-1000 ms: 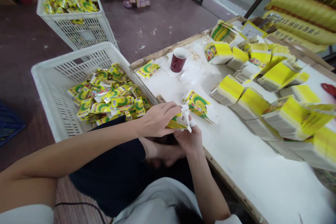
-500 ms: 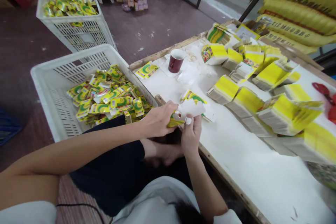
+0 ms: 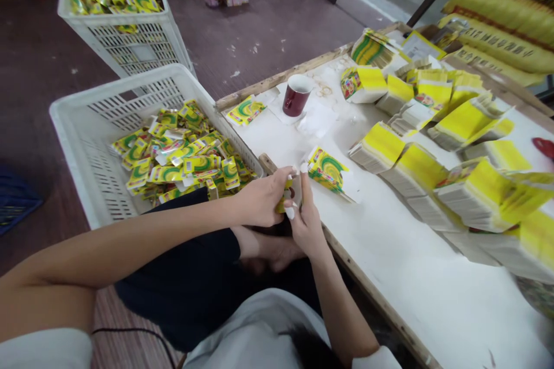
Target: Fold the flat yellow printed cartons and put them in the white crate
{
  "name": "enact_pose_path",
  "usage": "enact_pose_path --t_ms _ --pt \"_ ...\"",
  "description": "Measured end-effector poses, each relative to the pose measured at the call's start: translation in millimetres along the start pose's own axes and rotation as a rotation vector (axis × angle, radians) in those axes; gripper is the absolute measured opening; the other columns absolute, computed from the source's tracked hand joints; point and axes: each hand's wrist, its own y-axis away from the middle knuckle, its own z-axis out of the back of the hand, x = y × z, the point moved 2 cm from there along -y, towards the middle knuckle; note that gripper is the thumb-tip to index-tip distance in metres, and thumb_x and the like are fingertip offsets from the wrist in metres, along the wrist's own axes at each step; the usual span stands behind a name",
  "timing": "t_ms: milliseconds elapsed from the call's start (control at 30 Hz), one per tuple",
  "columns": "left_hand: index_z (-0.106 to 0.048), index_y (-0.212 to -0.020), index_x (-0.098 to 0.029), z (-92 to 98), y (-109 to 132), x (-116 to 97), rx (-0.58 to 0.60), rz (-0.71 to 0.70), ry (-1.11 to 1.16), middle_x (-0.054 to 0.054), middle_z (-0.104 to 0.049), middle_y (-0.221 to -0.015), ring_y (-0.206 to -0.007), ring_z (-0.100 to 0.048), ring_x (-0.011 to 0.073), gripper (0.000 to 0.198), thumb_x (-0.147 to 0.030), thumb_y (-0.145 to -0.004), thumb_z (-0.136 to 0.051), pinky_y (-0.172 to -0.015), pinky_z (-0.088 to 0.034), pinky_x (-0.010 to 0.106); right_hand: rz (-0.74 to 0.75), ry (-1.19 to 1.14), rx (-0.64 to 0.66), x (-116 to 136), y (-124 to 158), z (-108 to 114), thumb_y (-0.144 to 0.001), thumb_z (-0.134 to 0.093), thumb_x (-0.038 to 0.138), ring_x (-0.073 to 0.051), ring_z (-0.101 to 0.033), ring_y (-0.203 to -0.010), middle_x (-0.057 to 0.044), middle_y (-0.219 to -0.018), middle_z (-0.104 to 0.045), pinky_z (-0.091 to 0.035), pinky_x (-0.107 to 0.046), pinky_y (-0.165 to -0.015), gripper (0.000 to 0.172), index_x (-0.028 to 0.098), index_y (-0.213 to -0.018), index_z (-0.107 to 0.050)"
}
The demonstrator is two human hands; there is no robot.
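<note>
Over the table's edge, my left hand [image 3: 265, 195] is closed around a small yellow carton [image 3: 296, 189], mostly hidden by fingers. My right hand [image 3: 308, 223] grips the carton's end from the other side, thumb and index finger pressing on its flap; white covers show on its fingertips. Close by on the table [image 3: 381, 253] lies a flattened yellow-and-green carton [image 3: 326, 170]. To the left of my hands, a white plastic crate [image 3: 69, 109] contains many filled small yellow-and-green cartons [image 3: 190, 164].
A dark red mug [image 3: 296, 96] stands on paper, beside another flat carton [image 3: 246, 110]. Stacks of yellow cartons [image 3: 381, 144] line the table's right side. Behind the near crate stands a second full crate [image 3: 138, 40]. Yellow sacks [image 3: 506, 29] are piled at the back right.
The carton's white end flaps, raised before, are now folded down between my hands. My right hand has shifted slightly left with its fingers pointing up. The camera view has turned slightly.
</note>
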Motion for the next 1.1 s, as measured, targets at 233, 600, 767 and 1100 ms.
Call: enact_pose_path --t_ms 233,600,767,1100 --pt "-0.045 -0.12 -0.014 17.2 -6 0 -0.069 0.03 -0.175 0.016 -0.059 -0.118 -0.11 -0.063 0.0333 0.052 -0.021 -0.073 -0.066 -0.091 -0.055 0.047 0.067 0.132 -0.097 -20 -9 15 -0.1 -0.047 0.038 -0.028 -0.054 -0.136 -0.014 -0.15 -0.053 -0.042 -0.052 -0.114 0.065 0.025 -0.16 -0.024" --pt "-0.039 -0.139 -0.015 29.5 -1 1 -0.089 0.039 -0.079 0.011 -0.073 -0.114 -0.106 -0.072 0.0309 0.076 -0.032 -0.073 -0.072 -0.085 -0.057 0.038 0.305 0.392 0.171 -1 -15 43 -0.096 -0.054 0.028 -0.03 -0.047 -0.143 -0.008 -0.154 -0.051 -0.047 -0.05 -0.11 0.029 0.03 -0.12 -0.071" --pt "-0.04 -0.14 -0.015 31.8 0 -2 -0.09 0.024 -0.112 0.012 -0.073 -0.114 -0.102 -0.073 0.0312 0.074 -0.03 -0.073 -0.069 -0.082 -0.057 0.038 0.307 0.368 0.203 8 -13 43 -0.091 -0.062 0.029 -0.032 -0.047 -0.142 -0.012 -0.154 -0.049 -0.046 -0.051 -0.11 0.027 0.027 -0.117 -0.07" --pt "-0.038 -0.14 -0.014 32.3 -2 2 -0.053 0.026 -0.101 0.012 -0.074 -0.112 -0.104 -0.073 0.0321 0.074 -0.031 -0.075 -0.069 -0.081 -0.058 0.039 0.288 0.367 0.222 2 -15 43 -0.096 -0.057 0.033 -0.031 -0.048 -0.141 -0.012 -0.148 -0.053 -0.046 -0.05 -0.108 0.018 0.027 -0.108 -0.069"
